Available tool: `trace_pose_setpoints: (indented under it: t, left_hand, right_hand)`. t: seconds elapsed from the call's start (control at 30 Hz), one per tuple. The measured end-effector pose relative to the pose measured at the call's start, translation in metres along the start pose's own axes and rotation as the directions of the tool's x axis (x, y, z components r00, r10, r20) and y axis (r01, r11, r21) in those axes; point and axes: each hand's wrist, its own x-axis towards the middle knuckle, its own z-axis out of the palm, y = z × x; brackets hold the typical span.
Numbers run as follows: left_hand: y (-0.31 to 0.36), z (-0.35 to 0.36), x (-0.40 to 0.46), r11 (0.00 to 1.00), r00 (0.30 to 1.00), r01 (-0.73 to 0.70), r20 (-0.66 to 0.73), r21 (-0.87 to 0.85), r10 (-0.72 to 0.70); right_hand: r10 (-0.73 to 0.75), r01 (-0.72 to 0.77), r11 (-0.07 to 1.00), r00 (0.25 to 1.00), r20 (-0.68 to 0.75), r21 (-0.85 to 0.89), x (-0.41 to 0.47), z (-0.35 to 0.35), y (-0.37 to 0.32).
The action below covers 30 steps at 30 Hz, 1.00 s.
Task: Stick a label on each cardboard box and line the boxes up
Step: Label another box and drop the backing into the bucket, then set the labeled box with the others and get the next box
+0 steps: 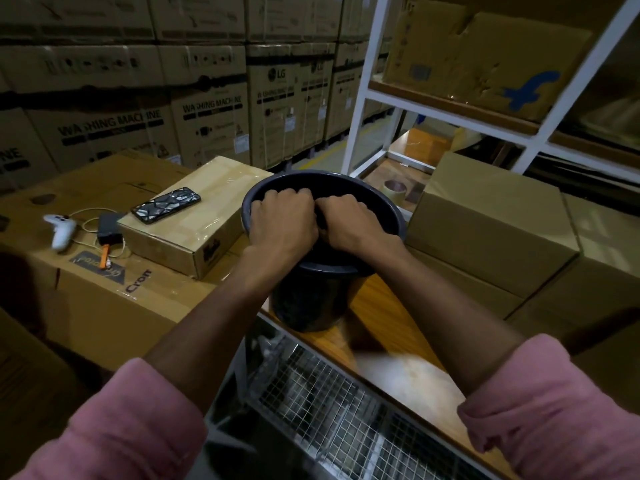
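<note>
A dark plastic bucket (304, 299) stands on a wooden tabletop (381, 313) in the middle of the view. Both my hands reach into it from above. My left hand (282, 216) and my right hand (349, 223) sit close together inside the rim, knuckles up and fingers curled downward; whatever they hold is hidden. A small taped cardboard box (194, 233) lies to the left on a large cardboard box (104, 296). Plain cardboard boxes (491, 220) are stacked to the right of the bucket. I see no label.
A phone (166, 204) lies on the small box; a white controller (60, 230) and a cable lie beside it. A tape roll (394, 188) sits behind the bucket. A white shelf rack (360, 109) holds a worn box (485, 57). Washing-machine cartons fill the back. Wire mesh (329, 393) is below.
</note>
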Motion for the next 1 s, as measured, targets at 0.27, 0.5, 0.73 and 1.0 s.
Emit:
trace_pose_setpoints:
  t: [0.27,0.5,0.73,1.0]
  left_hand:
    - [0.036,-0.003,-0.004,0.948,0.985,-0.107,-0.164,-0.299,0.059]
    - [0.115,0.002,-0.008,0.867,0.95,-0.306,-0.179,-0.392,0.255]
    - [0.213,-0.005,-0.038,0.754,0.876,-0.476,-0.168,-0.454,0.452]
    - [0.331,-0.008,-0.108,0.638,0.787,-0.591,-0.18,-0.495,0.589]
  right_hand:
    - [0.062,-0.047,0.996,0.973,-0.224,0.071,-0.024,-0.035,0.024]
    - [0.194,-0.214,0.975,0.947,-0.257,-0.054,-0.085,-0.083,0.074]
    - [0.383,-0.409,0.895,0.909,-0.165,-0.179,-0.179,-0.135,0.126]
    - [0.489,-0.526,0.831,0.847,-0.209,-0.183,-0.309,-0.166,0.182]
